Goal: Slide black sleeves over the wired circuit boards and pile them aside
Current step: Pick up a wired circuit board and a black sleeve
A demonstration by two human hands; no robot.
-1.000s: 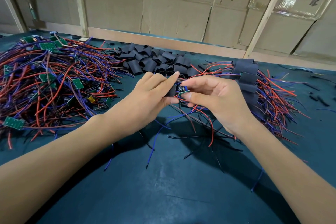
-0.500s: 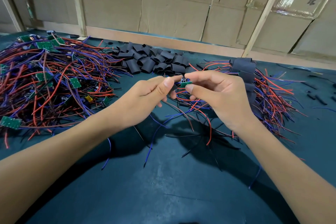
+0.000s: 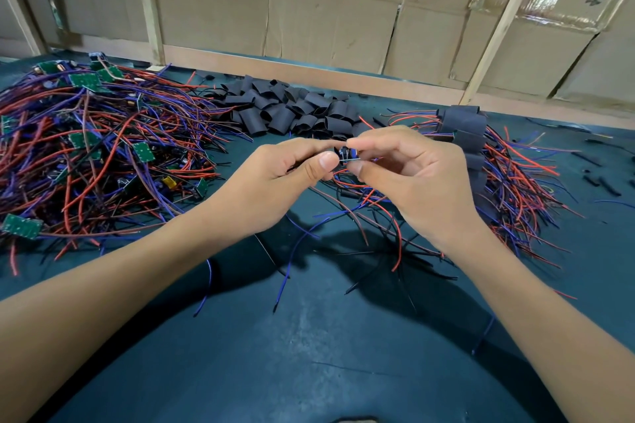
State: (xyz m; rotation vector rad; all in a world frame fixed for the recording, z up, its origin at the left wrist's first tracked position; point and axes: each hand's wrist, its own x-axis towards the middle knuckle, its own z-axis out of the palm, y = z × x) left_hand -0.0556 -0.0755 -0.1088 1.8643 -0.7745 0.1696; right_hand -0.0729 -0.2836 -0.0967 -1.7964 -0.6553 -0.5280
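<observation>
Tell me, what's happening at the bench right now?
Left hand and right hand both pinch one small circuit board above the table. No sleeve on it. Loose sleeves behind. Nothing blocking.

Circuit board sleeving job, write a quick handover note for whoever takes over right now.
Right hand pinches a small wired circuit board, not yet sleeved. Left hand pinches at the board's other side; whether it holds a sleeve cannot be seen.
Unsleeved boards are heaped at left, loose black sleeves lie at centre back, and the sleeved pile is at right.
Done: the boards in the right pile. Left: sleeve this board, add it to the right pile, then work through the large left heap.
</observation>
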